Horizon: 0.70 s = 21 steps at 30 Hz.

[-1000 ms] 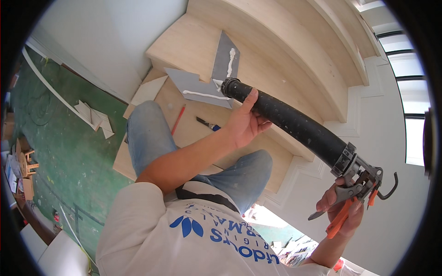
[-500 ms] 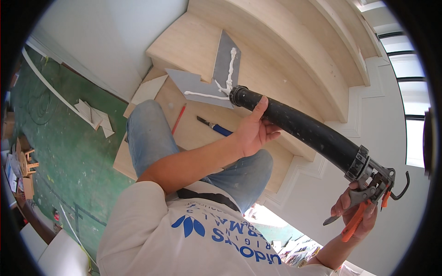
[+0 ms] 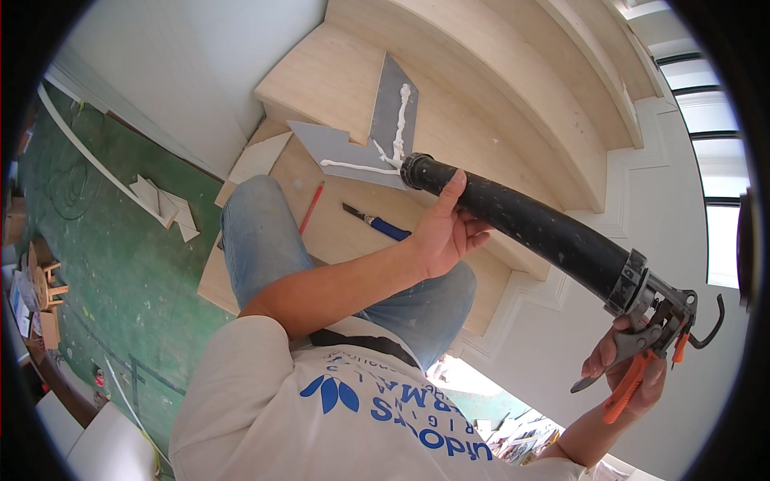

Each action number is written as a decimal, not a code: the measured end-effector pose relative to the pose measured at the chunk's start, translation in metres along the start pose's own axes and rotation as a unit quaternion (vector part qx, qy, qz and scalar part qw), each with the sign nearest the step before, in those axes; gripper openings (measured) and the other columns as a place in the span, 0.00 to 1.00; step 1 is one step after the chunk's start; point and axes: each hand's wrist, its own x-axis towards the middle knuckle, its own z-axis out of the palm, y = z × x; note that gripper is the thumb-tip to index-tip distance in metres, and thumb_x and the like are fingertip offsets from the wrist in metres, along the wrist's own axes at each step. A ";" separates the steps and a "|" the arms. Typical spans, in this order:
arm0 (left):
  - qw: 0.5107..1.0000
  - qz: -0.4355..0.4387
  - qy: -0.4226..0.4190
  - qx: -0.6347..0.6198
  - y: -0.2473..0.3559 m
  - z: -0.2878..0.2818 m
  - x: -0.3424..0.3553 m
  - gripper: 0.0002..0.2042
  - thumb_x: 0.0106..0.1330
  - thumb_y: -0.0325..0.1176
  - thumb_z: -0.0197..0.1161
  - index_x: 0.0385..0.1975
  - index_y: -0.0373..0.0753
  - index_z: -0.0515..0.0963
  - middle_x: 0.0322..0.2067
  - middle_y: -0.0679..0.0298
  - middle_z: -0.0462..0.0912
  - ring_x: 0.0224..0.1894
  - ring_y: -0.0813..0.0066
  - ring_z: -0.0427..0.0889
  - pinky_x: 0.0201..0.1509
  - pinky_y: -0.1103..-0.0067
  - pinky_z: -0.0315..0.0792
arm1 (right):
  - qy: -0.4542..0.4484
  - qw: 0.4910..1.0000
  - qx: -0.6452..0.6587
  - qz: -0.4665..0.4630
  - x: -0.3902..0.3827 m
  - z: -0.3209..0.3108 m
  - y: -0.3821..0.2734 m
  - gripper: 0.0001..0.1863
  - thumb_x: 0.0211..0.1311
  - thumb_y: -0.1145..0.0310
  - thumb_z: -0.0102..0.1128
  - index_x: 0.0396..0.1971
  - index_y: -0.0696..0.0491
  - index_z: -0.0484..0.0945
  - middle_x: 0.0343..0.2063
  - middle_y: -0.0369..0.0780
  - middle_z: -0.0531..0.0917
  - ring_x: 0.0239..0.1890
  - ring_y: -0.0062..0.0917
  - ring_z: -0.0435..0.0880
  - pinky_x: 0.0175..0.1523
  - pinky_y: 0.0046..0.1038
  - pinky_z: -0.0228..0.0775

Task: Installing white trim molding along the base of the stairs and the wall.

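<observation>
A long black caulking gun slants across the stairs, held in both hands. My left hand cradles the barrel near its front end, thumb on top. At the far right, my right hand is wrapped round the grey and orange handle. The front end of the gun is over the corner of a grey L-shaped panel, hiding its nozzle. Thick white adhesive beads run along both arms of the panel. Below it on the step lie a red pencil and a blue-handled utility knife.
Pale wooden stairs curve up to the right beside a white panelled wall. My jeans-clad knees rest on the lower step. Board offcuts and a wooden stool are on the green floor at left.
The handle end of the gun and my right hand have shifted slightly to the right. My left hand keeps nearly the same place, and the white beads look much the same.
</observation>
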 end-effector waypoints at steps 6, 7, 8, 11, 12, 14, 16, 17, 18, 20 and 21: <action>0.999 0.003 -0.015 -0.042 0.005 0.002 0.000 0.24 0.73 0.62 0.58 0.48 0.46 0.80 0.36 0.69 0.85 0.36 0.78 0.83 0.42 0.76 0.83 | -0.045 0.997 0.059 -0.025 0.015 0.003 -0.006 0.62 0.56 0.24 0.60 0.66 0.72 0.62 0.34 0.54 0.81 0.32 0.41 0.86 0.39 0.45 0.83; 0.999 0.004 -0.015 -0.042 0.005 0.002 0.000 0.24 0.73 0.62 0.58 0.48 0.46 0.80 0.36 0.69 0.85 0.36 0.78 0.83 0.42 0.76 0.83 | -0.056 0.997 0.050 -0.010 0.016 0.001 -0.010 0.64 0.55 0.22 0.59 0.67 0.72 0.61 0.35 0.55 0.81 0.33 0.41 0.86 0.40 0.45 0.83; 0.999 0.009 -0.017 -0.049 0.004 0.001 -0.001 0.24 0.73 0.62 0.58 0.48 0.46 0.79 0.37 0.69 0.85 0.37 0.78 0.83 0.43 0.76 0.82 | -0.057 0.997 0.051 -0.010 0.017 0.002 -0.012 0.64 0.55 0.22 0.59 0.67 0.72 0.61 0.35 0.55 0.81 0.33 0.41 0.86 0.40 0.45 0.83; 0.997 0.020 -0.030 -0.064 0.001 -0.007 0.000 0.25 0.73 0.62 0.57 0.50 0.45 0.79 0.40 0.68 0.86 0.40 0.77 0.84 0.47 0.76 0.80 | -0.086 0.996 0.025 -0.011 0.016 0.002 -0.014 0.62 0.59 0.23 0.56 0.69 0.70 0.61 0.38 0.55 0.81 0.35 0.41 0.85 0.41 0.45 0.83; 0.996 0.026 -0.042 -0.073 0.000 -0.009 0.000 0.25 0.73 0.62 0.57 0.51 0.45 0.78 0.42 0.67 0.87 0.43 0.76 0.85 0.50 0.76 0.79 | -0.031 0.999 0.002 -0.031 0.009 0.002 -0.011 0.62 0.58 0.22 0.56 0.69 0.69 0.60 0.37 0.53 0.81 0.34 0.41 0.84 0.40 0.45 0.83; 0.996 0.028 -0.052 -0.073 -0.001 -0.014 -0.001 0.25 0.73 0.61 0.57 0.52 0.45 0.78 0.45 0.67 0.87 0.46 0.75 0.85 0.52 0.75 0.78 | 0.025 0.998 -0.018 -0.052 0.004 0.003 -0.008 0.62 0.57 0.21 0.56 0.68 0.68 0.60 0.37 0.51 0.81 0.32 0.41 0.83 0.38 0.45 0.82; 0.995 0.032 -0.059 -0.070 -0.001 -0.020 -0.002 0.25 0.73 0.61 0.57 0.52 0.45 0.78 0.47 0.66 0.87 0.49 0.74 0.85 0.54 0.74 0.77 | 0.012 0.998 -0.051 -0.039 0.003 0.004 -0.005 0.60 0.56 0.22 0.58 0.64 0.67 0.63 0.33 0.48 0.81 0.30 0.37 0.80 0.36 0.43 0.79; 0.994 0.036 -0.077 -0.074 -0.001 -0.020 -0.001 0.24 0.73 0.60 0.57 0.52 0.45 0.78 0.48 0.66 0.87 0.50 0.73 0.85 0.55 0.73 0.76 | 0.012 0.998 -0.054 -0.041 -0.006 -0.008 -0.005 0.60 0.56 0.22 0.58 0.64 0.67 0.63 0.33 0.48 0.81 0.30 0.37 0.80 0.36 0.43 0.79; 0.992 0.039 -0.094 -0.077 -0.001 -0.020 -0.002 0.24 0.73 0.60 0.57 0.53 0.45 0.78 0.50 0.65 0.86 0.51 0.73 0.85 0.56 0.72 0.76 | 0.021 0.998 -0.041 -0.051 -0.012 -0.018 -0.006 0.59 0.56 0.22 0.58 0.64 0.66 0.63 0.33 0.48 0.81 0.30 0.36 0.80 0.36 0.43 0.78; 0.992 0.040 -0.095 -0.071 -0.002 -0.018 -0.002 0.24 0.73 0.59 0.57 0.53 0.45 0.78 0.50 0.65 0.86 0.52 0.72 0.84 0.56 0.72 0.75 | 0.039 0.996 -0.013 -0.073 -0.016 -0.034 0.010 0.59 0.56 0.21 0.58 0.63 0.66 0.64 0.32 0.47 0.81 0.29 0.36 0.80 0.36 0.43 0.78; 0.992 0.042 -0.095 -0.070 -0.002 -0.016 -0.003 0.24 0.73 0.59 0.57 0.53 0.46 0.78 0.50 0.65 0.86 0.52 0.72 0.84 0.56 0.72 0.75 | 0.047 0.995 -0.001 -0.082 -0.028 -0.041 0.015 0.59 0.56 0.21 0.58 0.63 0.66 0.64 0.32 0.47 0.81 0.29 0.36 0.80 0.36 0.43 0.77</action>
